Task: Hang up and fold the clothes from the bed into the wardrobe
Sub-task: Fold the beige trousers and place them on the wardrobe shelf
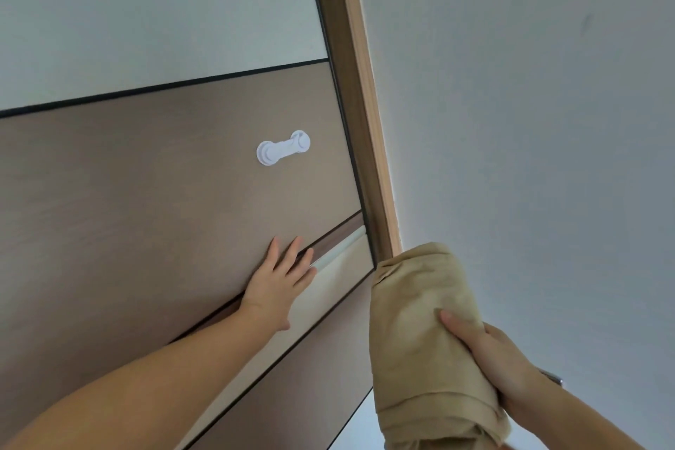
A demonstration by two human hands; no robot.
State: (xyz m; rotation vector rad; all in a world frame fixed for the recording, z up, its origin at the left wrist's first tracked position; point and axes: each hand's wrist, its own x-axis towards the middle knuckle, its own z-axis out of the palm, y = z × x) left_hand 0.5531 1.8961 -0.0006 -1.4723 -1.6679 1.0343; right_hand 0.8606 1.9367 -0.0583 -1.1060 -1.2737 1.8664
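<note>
- Head view: A person's left hand (279, 279) pressed flat, fingers spread and gripping nothing, against a brown wardrobe door panel (146, 201) at lower centre of the frame, the fingertips reaching the panel's edge where a narrow gap showed a pale strip behind it.
- The right hand (489, 354), at lower right, was clamped around a folded beige garment (423, 332), thumb across its near face and the other fingers hidden behind the cloth.
- The bundle was held in the air just beside the foot of the wooden frame post (359, 113), not yet inside the wardrobe.
- Its long axis ran nearly vertical in the frame, leaning slightly, with the rounded folded end pointing up toward the post and the looser layered edges at bottom right.
- Progress, as far as visible: this one piece appeared folded and ready to shelve; the door looked to be only partly opened, so stowing remained. The bed and any other clothes were out of view.
- A white plastic safety latch (283, 148) sat on the panel at centre.
</note>
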